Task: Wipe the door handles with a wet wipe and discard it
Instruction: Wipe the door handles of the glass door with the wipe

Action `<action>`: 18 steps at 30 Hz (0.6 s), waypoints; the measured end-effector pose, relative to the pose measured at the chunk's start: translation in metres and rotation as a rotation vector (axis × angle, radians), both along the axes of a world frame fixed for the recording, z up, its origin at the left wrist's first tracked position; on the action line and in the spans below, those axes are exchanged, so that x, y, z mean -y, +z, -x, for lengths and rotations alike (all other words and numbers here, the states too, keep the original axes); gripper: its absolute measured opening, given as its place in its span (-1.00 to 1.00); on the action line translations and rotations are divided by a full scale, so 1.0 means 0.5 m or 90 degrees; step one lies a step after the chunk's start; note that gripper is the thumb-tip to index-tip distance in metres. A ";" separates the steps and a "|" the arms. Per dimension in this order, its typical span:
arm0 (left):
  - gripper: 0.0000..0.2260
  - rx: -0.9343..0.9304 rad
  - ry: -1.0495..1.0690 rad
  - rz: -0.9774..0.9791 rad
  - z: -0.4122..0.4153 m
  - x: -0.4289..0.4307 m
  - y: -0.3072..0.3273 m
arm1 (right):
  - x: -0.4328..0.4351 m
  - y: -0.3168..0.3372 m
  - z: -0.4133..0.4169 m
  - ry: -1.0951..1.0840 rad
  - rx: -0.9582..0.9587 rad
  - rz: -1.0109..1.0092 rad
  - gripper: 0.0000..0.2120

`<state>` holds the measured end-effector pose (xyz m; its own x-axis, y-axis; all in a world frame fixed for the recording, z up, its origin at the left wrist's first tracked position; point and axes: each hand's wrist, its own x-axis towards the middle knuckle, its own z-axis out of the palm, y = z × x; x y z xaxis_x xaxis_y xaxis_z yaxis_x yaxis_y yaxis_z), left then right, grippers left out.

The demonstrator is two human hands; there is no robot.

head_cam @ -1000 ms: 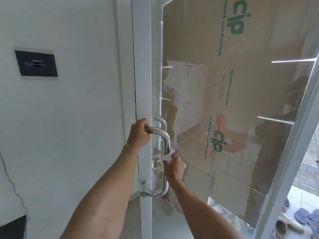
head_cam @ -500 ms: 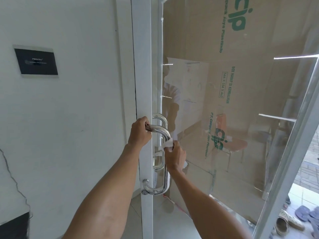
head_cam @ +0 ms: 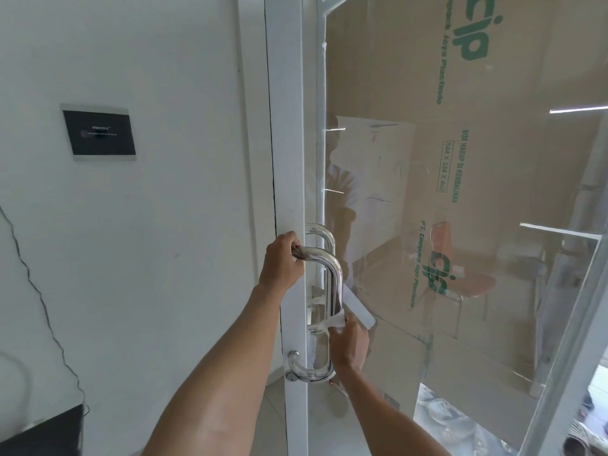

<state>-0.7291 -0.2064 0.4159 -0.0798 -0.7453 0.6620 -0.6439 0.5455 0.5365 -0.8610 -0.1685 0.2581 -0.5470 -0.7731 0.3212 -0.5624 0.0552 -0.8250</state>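
A polished steel D-shaped door handle (head_cam: 336, 278) is fixed on the white frame of a glass door (head_cam: 460, 209). A matching second handle (head_cam: 324, 233) shows behind it on the other side of the glass. My left hand (head_cam: 281, 261) grips the near handle at its top bend. My right hand (head_cam: 348, 343) presses a white wet wipe (head_cam: 339, 320) against the lower part of the handle's upright bar, fingers closed on the wipe.
A white wall (head_cam: 164, 225) with a black plaque (head_cam: 98, 132) and a thin dangling cable (head_cam: 39, 291) is on the left. Cardboard with green print (head_cam: 460, 93) covers the glass. Sandals (head_cam: 582, 439) lie on the floor at lower right.
My right hand has slid the wipe down the handle's upright bar from near its top bend to the lower part. My left hand stays on the top bend.
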 end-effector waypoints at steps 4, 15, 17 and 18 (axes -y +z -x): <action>-0.78 -0.004 0.003 0.002 -0.001 0.003 -0.003 | -0.003 -0.028 -0.003 0.010 0.000 -0.037 -0.83; -0.77 -0.034 -0.012 0.058 -0.001 0.023 -0.034 | 0.000 -0.067 -0.001 0.017 -0.021 -0.082 -0.80; -0.75 -0.051 -0.012 0.078 0.003 0.026 -0.046 | 0.003 -0.074 -0.001 0.016 -0.020 -0.088 -0.80; -0.74 -0.058 -0.011 0.082 0.005 0.027 -0.049 | 0.004 -0.076 -0.002 0.015 -0.016 -0.090 -0.81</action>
<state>-0.7316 -0.2200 0.3915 -0.0272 -0.6524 0.7574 -0.5859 0.6243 0.5167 -0.8602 -0.1707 0.2198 -0.5212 -0.8241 0.2219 -0.5855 0.1561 -0.7955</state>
